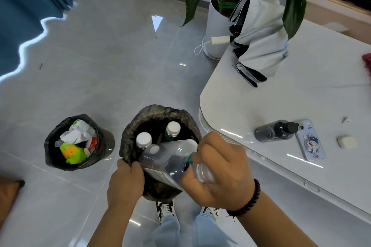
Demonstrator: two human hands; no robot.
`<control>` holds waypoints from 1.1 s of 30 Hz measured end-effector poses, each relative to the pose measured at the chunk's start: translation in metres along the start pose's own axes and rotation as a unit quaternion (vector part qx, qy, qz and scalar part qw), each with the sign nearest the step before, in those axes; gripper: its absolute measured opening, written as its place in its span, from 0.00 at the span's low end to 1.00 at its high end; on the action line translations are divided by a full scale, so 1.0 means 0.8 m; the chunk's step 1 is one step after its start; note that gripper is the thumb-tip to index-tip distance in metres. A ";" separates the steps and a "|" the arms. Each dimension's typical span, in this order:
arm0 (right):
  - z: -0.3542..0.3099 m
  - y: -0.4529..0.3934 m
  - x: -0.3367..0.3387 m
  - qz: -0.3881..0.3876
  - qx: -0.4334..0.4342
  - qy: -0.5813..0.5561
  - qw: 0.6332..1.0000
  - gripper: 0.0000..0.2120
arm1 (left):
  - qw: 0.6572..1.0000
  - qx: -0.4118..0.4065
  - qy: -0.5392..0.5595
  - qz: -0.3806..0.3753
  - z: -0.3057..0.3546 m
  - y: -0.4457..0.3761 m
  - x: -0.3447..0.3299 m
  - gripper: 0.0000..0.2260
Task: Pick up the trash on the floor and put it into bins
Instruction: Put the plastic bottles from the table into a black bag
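**Mina:** Both hands are busy at the nearer bin. Her right hand [218, 172] is wrapped around a clear plastic bottle [170, 158], fingers curled over its lower body, holding it tilted across the bin's mouth. Her left hand [125, 182] pinches the black liner at the rim of the bottle bin [128, 142], at about seven o'clock on the opening.

**Joss:** Where does the bottle sit, exactly?

**Mina:** Above the rim, slanting from five o'clock toward the centre, not yet dropped. Two capped bottles [144, 140] already stand upright inside, at ten and one o'clock, so room is tight.

**Joss:** How would you expect it to handle?

**Mina:** Light, I'd judge; it looks empty or nearly so. Thin walls like that tend to flex and crackle under a squeeze, and the smooth surface could slip. A grip round the middle, as she has it, seems sensible; the neck would be stiffer.

**Joss:** And the other bin?

**Mina:** The second bin [79, 142] stands at nine o'clock from the first, well apart, holding crumpled paper and bright wrappers. On the white table [261, 106] at three o'clock lie a dark bottle [276, 130] and a phone [310, 140], touching.
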State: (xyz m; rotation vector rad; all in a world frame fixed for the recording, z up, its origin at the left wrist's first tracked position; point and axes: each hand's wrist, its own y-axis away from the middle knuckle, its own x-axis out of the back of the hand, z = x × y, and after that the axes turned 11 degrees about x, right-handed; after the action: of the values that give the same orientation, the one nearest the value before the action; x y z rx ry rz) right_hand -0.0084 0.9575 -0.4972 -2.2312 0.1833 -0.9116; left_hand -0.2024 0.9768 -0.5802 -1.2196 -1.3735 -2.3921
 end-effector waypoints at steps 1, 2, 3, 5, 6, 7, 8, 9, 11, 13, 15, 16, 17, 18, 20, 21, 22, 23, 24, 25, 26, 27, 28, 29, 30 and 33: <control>-0.001 0.000 0.000 -0.002 0.004 -0.005 1.000 0.05 | 1.000 0.003 -0.001 0.009 0.000 -0.002 -0.001 0.12; -0.002 0.000 0.002 -0.005 0.006 -0.010 1.000 0.05 | 1.000 0.003 -0.005 0.015 -0.001 -0.002 -0.001 0.12; -0.003 0.000 0.003 -0.007 0.009 -0.014 1.000 0.05 | 1.000 -0.004 -0.017 0.021 -0.001 -0.003 -0.001 0.12; -0.005 0.005 0.003 -0.017 0.011 -0.025 0.999 0.04 | 0.998 -0.035 -0.057 0.015 -0.005 -0.005 0.000 0.11; -0.006 0.009 0.002 -0.025 0.010 -0.031 0.999 0.04 | 0.996 -0.052 -0.077 0.000 -0.006 -0.005 0.001 0.09; -0.006 0.015 0.000 -0.031 0.011 -0.039 0.999 0.04 | 0.992 -0.074 -0.099 -0.019 -0.007 -0.004 0.001 0.08; -0.008 0.023 -0.001 -0.039 0.010 -0.047 0.998 0.04 | 0.987 -0.096 -0.124 -0.037 -0.008 -0.003 0.003 0.07; -0.010 0.031 -0.003 -0.042 0.015 -0.052 0.998 0.03 | 0.980 -0.120 -0.150 -0.054 -0.012 -0.003 0.004 0.07; -0.013 0.045 -0.008 -0.027 0.000 -0.053 0.998 0.04 | 0.968 -0.157 -0.177 -0.085 -0.018 -0.002 0.010 0.08; -0.009 0.051 -0.009 -0.011 -0.031 -0.070 0.997 0.06 | 0.970 -0.162 -0.138 -0.120 -0.024 -0.001 0.018 0.07; -0.014 0.059 -0.002 -0.019 -0.035 -0.099 0.994 0.04 | 0.978 -0.141 -0.069 -0.138 -0.027 0.003 0.025 0.05; -0.017 0.062 0.003 -0.038 -0.034 -0.112 0.992 0.03 | 0.981 -0.128 -0.042 -0.136 -0.027 0.006 0.027 0.06; -0.025 0.061 0.016 -0.072 -0.041 -0.133 0.988 0.03 | 0.984 -0.117 -0.015 -0.134 -0.027 0.008 0.028 0.06; -0.020 0.066 0.013 -0.102 -0.054 -0.150 0.982 0.04 | 0.986 -0.101 0.010 -0.135 -0.026 0.011 0.029 0.06; 0.003 0.063 0.002 -0.176 -0.107 -0.130 0.970 0.13 | 0.985 -0.078 0.043 -0.150 -0.024 0.016 0.026 0.05; 0.015 0.059 -0.004 -0.191 -0.157 -0.074 0.966 0.19 | 0.984 -0.071 0.052 -0.155 -0.022 0.017 0.023 0.05; 0.021 0.058 -0.006 -0.190 -0.214 -0.028 0.958 0.25 | 0.984 -0.066 0.058 -0.157 -0.020 0.019 0.020 0.05; 0.020 0.049 -0.001 -0.179 -0.255 -0.083 0.947 0.23 | 0.983 -0.063 0.062 -0.159 -0.019 0.019 0.015 0.05; 0.013 0.047 0.006 -0.131 -0.238 -0.136 0.953 0.24 | 0.982 -0.061 0.065 -0.165 -0.017 0.018 0.010 0.05; 0.005 0.046 0.018 -0.070 -0.238 -0.165 0.954 0.24 | 0.981 -0.058 0.070 -0.171 -0.017 0.017 0.005 0.05; 0.000 0.038 0.033 0.008 -0.262 -0.160 0.952 0.24 | 0.980 -0.056 0.074 -0.177 -0.015 0.017 0.000 0.05; 0.001 0.038 0.050 0.072 -0.276 -0.153 0.946 0.21 | 0.979 -0.054 0.075 -0.182 -0.014 0.016 -0.005 0.06; 0.019 0.045 0.056 0.114 -0.292 -0.097 0.945 0.17 | 0.978 -0.055 0.074 -0.188 -0.013 0.015 -0.011 0.06; 0.042 0.050 0.061 0.133 -0.318 -0.021 0.938 0.16 | 0.977 -0.056 0.071 -0.193 -0.013 0.015 -0.016 0.06; 0.066 0.058 0.069 0.128 -0.338 0.065 0.930 0.18 | 0.976 -0.054 0.071 -0.197 -0.012 0.015 -0.022 0.06; 0.141 0.090 0.093 0.070 -0.444 0.216 0.867 0.24 | 0.974 -0.047 0.074 -0.209 -0.011 0.020 -0.033 0.06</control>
State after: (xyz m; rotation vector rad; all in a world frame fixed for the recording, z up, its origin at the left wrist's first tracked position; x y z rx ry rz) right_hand 0.1300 0.9401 -0.5597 -2.7065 1.1654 -1.4290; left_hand -0.1828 0.9540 -0.5902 -0.8073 -1.6189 -2.7854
